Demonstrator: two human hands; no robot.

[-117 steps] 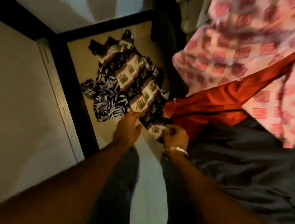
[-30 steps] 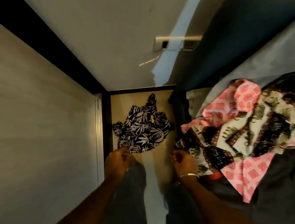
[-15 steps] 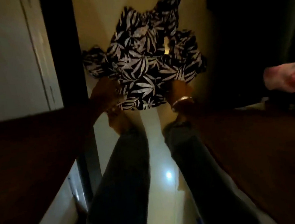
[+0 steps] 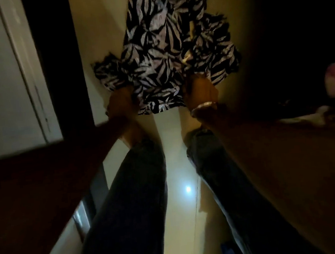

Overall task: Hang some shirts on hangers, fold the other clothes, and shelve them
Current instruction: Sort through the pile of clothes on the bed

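On floor point(image 4: 104, 41): leaf-print shirt point(image 4: 162, 52); left hand point(image 4: 121, 102), right hand point(image 4: 200, 92) grip near hem; dark cabinet frame point(image 4: 56, 65) alongside left.

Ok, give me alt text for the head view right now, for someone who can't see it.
Both hands hold the near edge of a black-and-white leaf-print garment spread on a pale surface: left hand at its left corner, right hand, a bangle on its wrist, at its right. The person's jeans-clad legs fill the dim foreground.
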